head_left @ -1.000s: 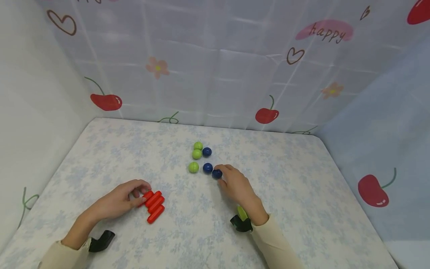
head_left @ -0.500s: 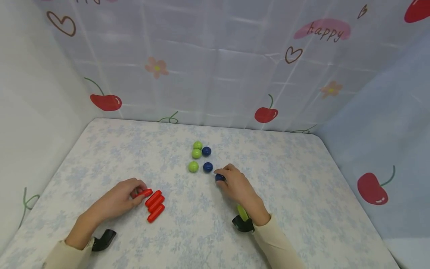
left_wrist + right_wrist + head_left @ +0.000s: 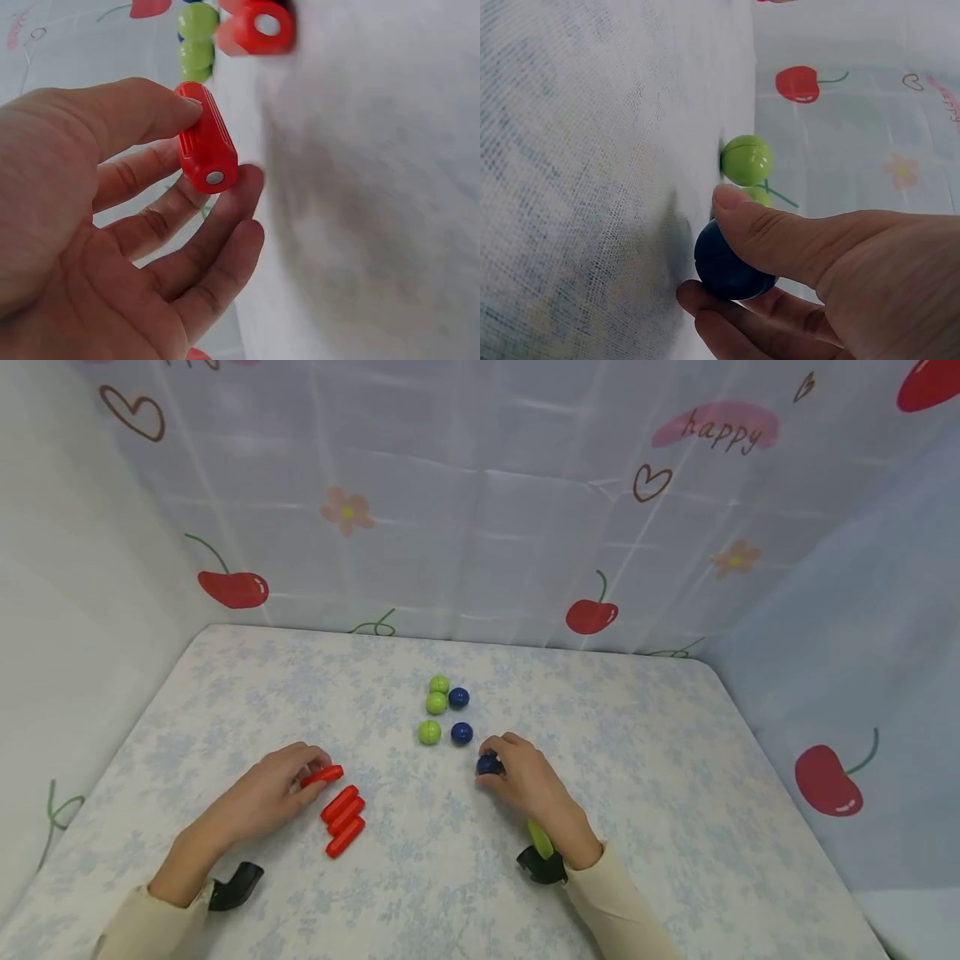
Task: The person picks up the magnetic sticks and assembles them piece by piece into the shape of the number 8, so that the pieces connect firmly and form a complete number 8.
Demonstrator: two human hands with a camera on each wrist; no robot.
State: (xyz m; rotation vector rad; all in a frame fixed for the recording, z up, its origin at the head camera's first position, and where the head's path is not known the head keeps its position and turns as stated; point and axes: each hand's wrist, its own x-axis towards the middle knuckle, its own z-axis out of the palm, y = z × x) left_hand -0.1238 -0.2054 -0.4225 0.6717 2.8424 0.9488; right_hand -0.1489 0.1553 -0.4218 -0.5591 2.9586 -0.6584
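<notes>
Between thumb and fingers, the left hand [image 3: 273, 787] pinches a red stick [image 3: 322, 776]; in the left wrist view the same red stick [image 3: 207, 138] shows a silvery round end. Three more red sticks [image 3: 345, 811] lie side by side on the cloth, apart from the held one. The right hand [image 3: 534, 783] grips a dark blue ball [image 3: 489, 765], which the right wrist view shows as a blue ball [image 3: 729, 262] between thumb and fingers. Another blue ball [image 3: 462, 733] lies just up and left of that hand.
Farther back lies one more blue ball [image 3: 459, 697], beside two green balls [image 3: 437, 702] that touch. A third green ball [image 3: 430, 732] sits nearer. Patterned cloth covers the table [image 3: 645, 718], with a printed curtain [image 3: 480, 527] behind. Black mounts are at both wrists.
The left hand has drawn one red stick up and away from the others. The right hand has moved its blue ball nearer the front, away from the other blue balls.
</notes>
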